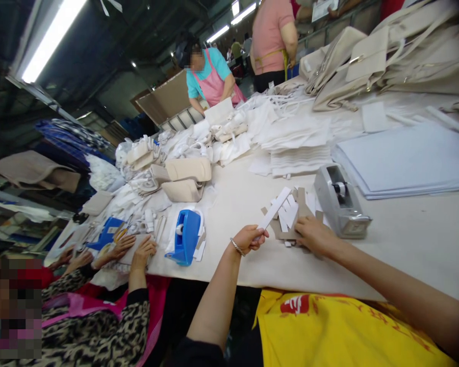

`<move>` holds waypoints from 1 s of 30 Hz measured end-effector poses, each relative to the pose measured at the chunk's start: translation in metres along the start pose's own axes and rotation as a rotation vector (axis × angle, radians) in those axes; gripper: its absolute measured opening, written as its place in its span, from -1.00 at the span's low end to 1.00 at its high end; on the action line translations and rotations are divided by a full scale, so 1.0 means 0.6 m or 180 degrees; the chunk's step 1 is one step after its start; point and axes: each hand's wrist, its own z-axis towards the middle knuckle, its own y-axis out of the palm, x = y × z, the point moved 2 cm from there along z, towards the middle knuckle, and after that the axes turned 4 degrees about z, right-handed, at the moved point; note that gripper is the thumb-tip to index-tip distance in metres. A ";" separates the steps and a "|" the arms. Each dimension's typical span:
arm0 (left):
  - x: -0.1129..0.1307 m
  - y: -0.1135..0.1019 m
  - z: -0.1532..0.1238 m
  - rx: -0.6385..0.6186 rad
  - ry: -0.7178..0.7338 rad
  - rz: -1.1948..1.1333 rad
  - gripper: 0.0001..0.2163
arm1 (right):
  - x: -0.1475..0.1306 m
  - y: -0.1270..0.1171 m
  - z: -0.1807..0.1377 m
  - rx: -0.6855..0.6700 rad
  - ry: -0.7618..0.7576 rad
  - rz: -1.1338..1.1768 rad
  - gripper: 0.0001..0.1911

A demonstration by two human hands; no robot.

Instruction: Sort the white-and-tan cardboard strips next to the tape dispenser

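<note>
1. Two bare hands of the camera wearer work at the near edge of a pale desk (405,239).
2. Left hand (249,238): fingers pressed together, pinching the lower end of a white strip (275,207), which slants up and to the right over the pile.
3. Right hand (312,235): rests palm down on the pile of cut strips (290,216); fingers lie close together on the brown and white pieces, and I cannot tell whether they grip any one piece.
4. The pile sits on the desk between the two hands, just left of a grey tape dispenser (341,202).
5. A blue tape dispenser (185,236) stands on the desk to the left of the left hand, well apart from the pile.
6. Stacked white sheets (405,158) lie behind the grey dispenser; folded white fabric (296,140) lies further back.
7. Beige handbags (367,56) are heaped at the far right of the desk.
8. A neighbour in a leopard-print sleeve (99,331) has both hands on the desk at the left.
9. A person in a pink apron (214,81) bends over the far end of the desk.
</note>
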 end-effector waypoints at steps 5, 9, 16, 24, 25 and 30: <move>-0.004 0.005 -0.018 0.0093 0.0185 -0.0336 -0.68 | -0.005 0.000 -0.004 -0.0149 0.0172 0.0212 -0.95; -0.005 0.011 -0.023 0.0178 0.0216 -0.0280 -0.66 | 0.023 -0.042 -0.001 0.0153 0.0425 0.1019 -0.83; 0.025 0.023 -0.026 -0.0005 0.0175 0.0993 -0.70 | 0.031 -0.121 0.007 0.1580 -0.0402 0.0248 -0.55; 0.075 0.009 -0.054 -0.0349 0.0147 0.2113 -0.71 | 0.024 -0.134 0.017 -0.1047 -0.0332 0.1484 -0.66; 0.075 0.006 -0.056 -0.0416 0.0115 0.2089 -0.71 | 0.022 -0.132 0.015 -0.1178 -0.0280 0.1748 -0.66; 0.069 -0.030 -0.055 -0.0775 0.0028 0.1391 -0.67 | 0.017 -0.111 0.008 -0.1422 0.0186 0.2858 -0.64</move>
